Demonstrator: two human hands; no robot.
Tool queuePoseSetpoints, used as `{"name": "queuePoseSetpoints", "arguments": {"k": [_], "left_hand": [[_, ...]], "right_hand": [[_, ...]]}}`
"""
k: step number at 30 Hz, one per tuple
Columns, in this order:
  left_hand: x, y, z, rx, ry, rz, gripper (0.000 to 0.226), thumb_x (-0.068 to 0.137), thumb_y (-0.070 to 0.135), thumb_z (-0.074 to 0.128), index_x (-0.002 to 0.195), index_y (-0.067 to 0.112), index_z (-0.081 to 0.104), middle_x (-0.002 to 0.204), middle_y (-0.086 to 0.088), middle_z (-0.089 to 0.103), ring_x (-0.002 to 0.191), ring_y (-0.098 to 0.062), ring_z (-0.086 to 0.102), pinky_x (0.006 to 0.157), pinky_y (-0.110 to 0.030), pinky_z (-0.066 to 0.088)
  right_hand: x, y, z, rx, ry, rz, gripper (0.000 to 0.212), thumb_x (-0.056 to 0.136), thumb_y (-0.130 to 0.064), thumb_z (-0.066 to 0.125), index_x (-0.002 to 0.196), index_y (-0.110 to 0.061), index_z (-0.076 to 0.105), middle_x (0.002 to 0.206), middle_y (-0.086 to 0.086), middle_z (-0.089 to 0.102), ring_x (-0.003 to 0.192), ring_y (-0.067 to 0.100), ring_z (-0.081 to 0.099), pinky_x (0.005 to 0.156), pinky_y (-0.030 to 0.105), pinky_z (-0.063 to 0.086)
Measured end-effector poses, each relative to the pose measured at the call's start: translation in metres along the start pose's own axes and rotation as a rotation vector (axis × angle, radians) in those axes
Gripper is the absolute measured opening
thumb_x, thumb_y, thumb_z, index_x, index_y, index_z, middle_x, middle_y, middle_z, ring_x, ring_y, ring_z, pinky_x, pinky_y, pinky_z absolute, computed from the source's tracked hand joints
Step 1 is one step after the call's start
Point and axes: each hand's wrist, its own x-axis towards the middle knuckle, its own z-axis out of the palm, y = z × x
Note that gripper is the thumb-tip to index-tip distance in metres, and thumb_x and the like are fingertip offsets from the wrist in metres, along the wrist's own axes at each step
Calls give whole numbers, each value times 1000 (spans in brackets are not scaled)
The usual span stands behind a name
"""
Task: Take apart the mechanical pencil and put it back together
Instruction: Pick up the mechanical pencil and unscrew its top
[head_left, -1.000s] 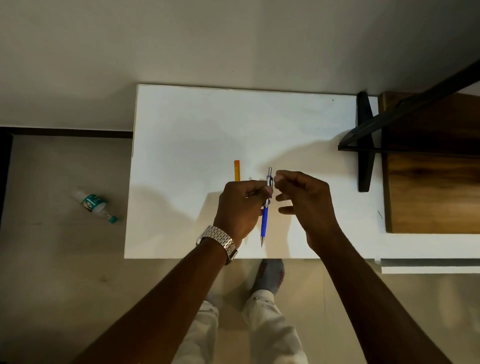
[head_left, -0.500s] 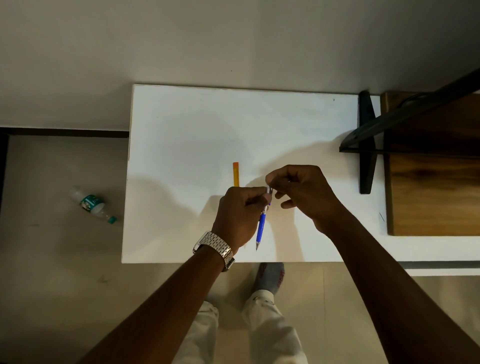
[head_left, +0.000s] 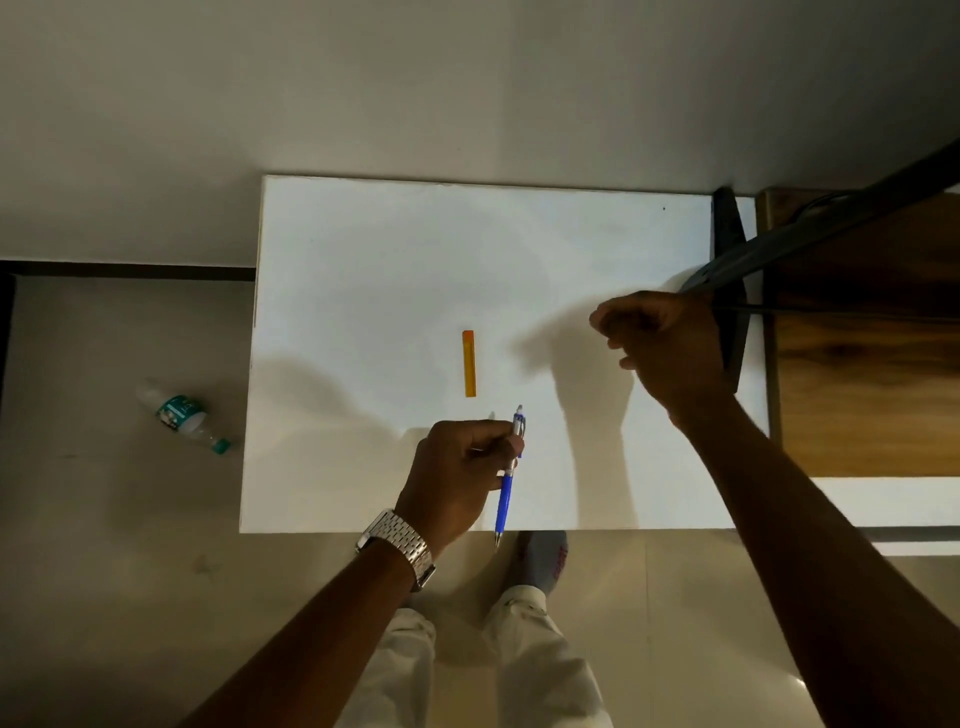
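My left hand (head_left: 457, 478) grips the blue mechanical pencil (head_left: 505, 499) around its upper half. The pencil hangs just over the front edge of the white table (head_left: 363, 260), metal tip towards me and a pale top end showing past my fingers. My right hand (head_left: 665, 348) hovers apart from the pencil, up at the table's right side. Its fingertips are pinched together, and whether a small part sits between them is hidden. A narrow orange lead case (head_left: 469, 364) lies flat on the table just beyond my left hand.
A black stand (head_left: 730, 234) with a slanting arm rises at the table's right edge, close behind my right hand. A wooden surface (head_left: 857, 395) adjoins it on the right. On the floor to the left lies a plastic bottle (head_left: 182, 413). My legs and feet show below the table.
My right hand, which pinched the pencil's top end, has pulled away to the right and back. The left hand has drawn the pencil slightly nearer the table's front edge.
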Motion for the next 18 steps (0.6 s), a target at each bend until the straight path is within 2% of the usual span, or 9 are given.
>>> {"name": "queuePoseSetpoints", "arguments": {"k": [2, 4, 7, 9, 12, 18], "left_hand": [[-1, -1, 3, -41, 25, -14, 9, 93, 18, 69, 93, 21, 77, 84, 6, 78, 79, -10, 75, 63, -15, 57], [1, 0, 7, -72, 48, -21, 11, 92, 17, 70, 98, 14, 78, 87, 1, 78, 79, -10, 75, 62, -16, 57], [7, 4, 11, -79, 72, -10, 15, 91, 17, 71, 102, 10, 78, 90, -2, 79, 80, -11, 75, 63, -17, 58], [11, 8, 12, -98, 76, -9, 16, 91, 15, 71, 104, 9, 78, 91, -4, 79, 82, -15, 76, 66, -20, 60], [13, 10, 13, -100, 76, 5, 16, 91, 14, 71, 104, 8, 78, 90, -6, 78, 83, -17, 76, 64, -17, 59], [17, 10, 16, -98, 85, 9, 15, 91, 13, 70, 103, 8, 77, 91, -4, 78, 83, -13, 75, 63, -14, 57]], "right_hand": [[-3, 13, 9, -199, 28, -88, 5, 89, -17, 79, 91, -18, 83, 84, 5, 80, 76, 20, 74, 82, 34, 59], [-8, 26, 16, -379, 40, -176, 14, 92, -18, 76, 103, -12, 83, 100, 8, 82, 87, 26, 76, 91, 37, 59], [-11, 38, 22, -468, 67, -255, 19, 97, -17, 71, 112, -10, 80, 106, 10, 79, 91, 29, 74, 90, 43, 58], [-10, 44, 24, -497, 100, -289, 21, 99, -16, 69, 115, -9, 79, 108, 13, 77, 95, 31, 72, 90, 43, 57], [-9, 50, 25, -560, 97, -309, 24, 101, -15, 66, 120, -8, 78, 110, 16, 74, 102, 34, 69, 93, 42, 56], [-7, 57, 26, -636, 83, -335, 25, 102, -12, 64, 122, -4, 75, 112, 18, 72, 105, 36, 67, 93, 42, 54]]}}
